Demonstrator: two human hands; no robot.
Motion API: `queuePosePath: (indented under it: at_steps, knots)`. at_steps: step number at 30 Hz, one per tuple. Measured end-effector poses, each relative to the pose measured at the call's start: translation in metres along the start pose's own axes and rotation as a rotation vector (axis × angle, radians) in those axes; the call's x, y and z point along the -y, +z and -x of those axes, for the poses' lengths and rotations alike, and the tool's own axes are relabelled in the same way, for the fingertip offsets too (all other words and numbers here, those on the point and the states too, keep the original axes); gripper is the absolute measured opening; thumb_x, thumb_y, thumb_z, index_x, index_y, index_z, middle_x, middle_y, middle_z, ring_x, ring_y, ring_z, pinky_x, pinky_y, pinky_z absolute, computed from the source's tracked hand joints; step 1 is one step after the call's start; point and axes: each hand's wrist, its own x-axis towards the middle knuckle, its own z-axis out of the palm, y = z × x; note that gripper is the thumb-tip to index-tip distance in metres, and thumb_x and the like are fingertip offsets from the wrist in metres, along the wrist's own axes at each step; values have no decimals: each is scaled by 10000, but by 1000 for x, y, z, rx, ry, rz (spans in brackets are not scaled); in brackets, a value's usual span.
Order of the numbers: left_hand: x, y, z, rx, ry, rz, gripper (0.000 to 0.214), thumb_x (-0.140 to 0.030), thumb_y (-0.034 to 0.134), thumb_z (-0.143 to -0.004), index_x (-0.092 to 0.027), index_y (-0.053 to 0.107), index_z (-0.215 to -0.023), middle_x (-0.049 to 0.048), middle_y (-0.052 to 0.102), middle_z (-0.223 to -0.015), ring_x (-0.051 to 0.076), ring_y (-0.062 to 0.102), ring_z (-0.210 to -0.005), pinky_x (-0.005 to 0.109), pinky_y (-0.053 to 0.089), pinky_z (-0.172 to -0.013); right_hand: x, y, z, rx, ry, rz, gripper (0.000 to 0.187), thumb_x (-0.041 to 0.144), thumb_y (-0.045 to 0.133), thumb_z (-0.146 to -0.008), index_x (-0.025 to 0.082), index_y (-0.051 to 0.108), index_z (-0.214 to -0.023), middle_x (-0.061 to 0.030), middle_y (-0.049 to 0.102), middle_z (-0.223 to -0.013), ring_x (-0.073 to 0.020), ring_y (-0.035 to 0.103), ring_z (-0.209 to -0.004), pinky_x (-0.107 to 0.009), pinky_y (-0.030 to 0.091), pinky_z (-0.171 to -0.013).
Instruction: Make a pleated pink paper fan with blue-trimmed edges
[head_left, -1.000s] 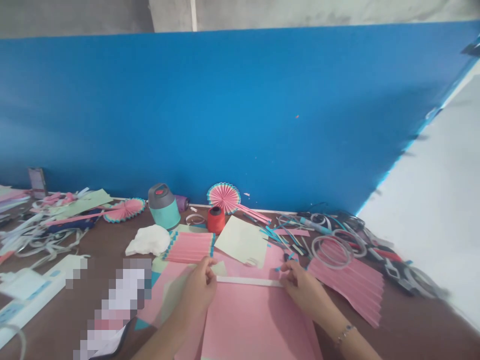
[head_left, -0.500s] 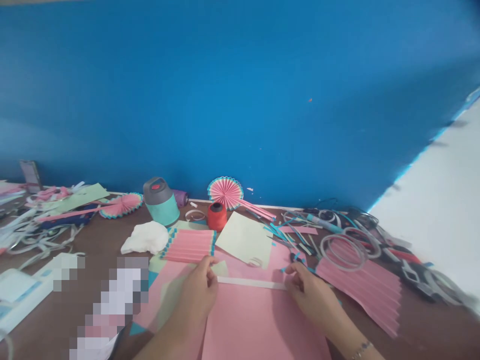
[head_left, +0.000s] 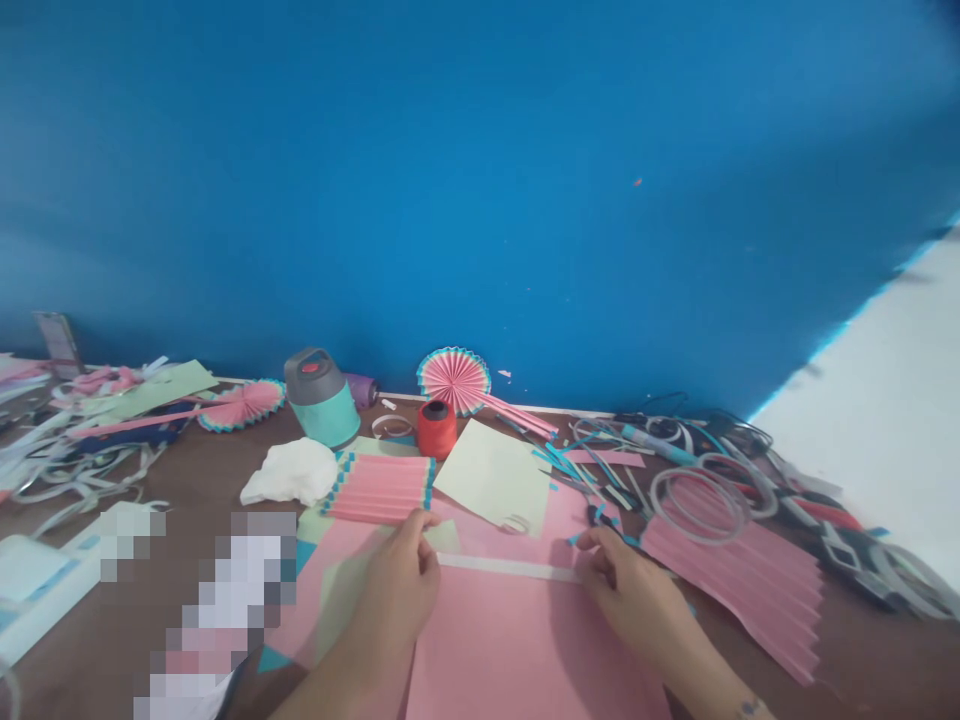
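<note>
A narrow white strip (head_left: 507, 567), which looks like tape, runs straight across the far edge of a pink sheet of paper (head_left: 525, 640). My left hand (head_left: 409, 580) pinches its left end between thumb and bent fingers. At the right end, my right hand (head_left: 616, 578) has its fingertips closed on the strip, the tip itself hidden under them. Just beyond my left hand lies a pleated pink paper (head_left: 381, 486) with blue edging. A pale green sheet (head_left: 495, 478) lies past the strip, partly over more pink paper.
A red thread spool (head_left: 436, 430), a teal flask (head_left: 322, 400) and a round folded-paper fan (head_left: 454, 382) stand near the blue wall. White tissue (head_left: 292, 472) lies to the left. Clear tape rolls (head_left: 699, 505) rest on pleated pink paper (head_left: 739, 560) to the right, among paper scraps.
The view has shifted slightly. Both hands keep hold of the strip's ends, and it stays stretched across the pink sheet, lying a little closer along its far edge.
</note>
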Motion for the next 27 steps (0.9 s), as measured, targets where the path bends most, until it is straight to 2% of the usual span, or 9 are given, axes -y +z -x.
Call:
queuePosePath:
  at_steps: [10,15,27]
  knots:
    - [1,4,-1,-32,-8,-23,384,0,424,-702,-227,513,-999,-24,549,-673,169,591,-727,228,373,-640,1,1,1,-11,0,11,176,287,364,-764,236,486,-880,-6,632,-645,-210,618,-641,-261,344,-536]
    - [-5,0,0,-7,-28,-37,379,-8,425,-698,-222,512,-998,-24,549,-664,172,588,-712,230,369,-625,2,0,1,-4,-5,6,164,276,385,-762,244,486,-887,0,640,-668,-207,621,-654,-257,345,-541]
    - [-5,-2,1,0,-5,-117,371,-28,412,-711,-229,511,-1006,-26,566,-662,170,591,-685,229,366,-607,9,-3,4,33,9,45,181,154,413,-765,214,498,-914,-10,657,-707,-198,616,-706,-247,300,-562]
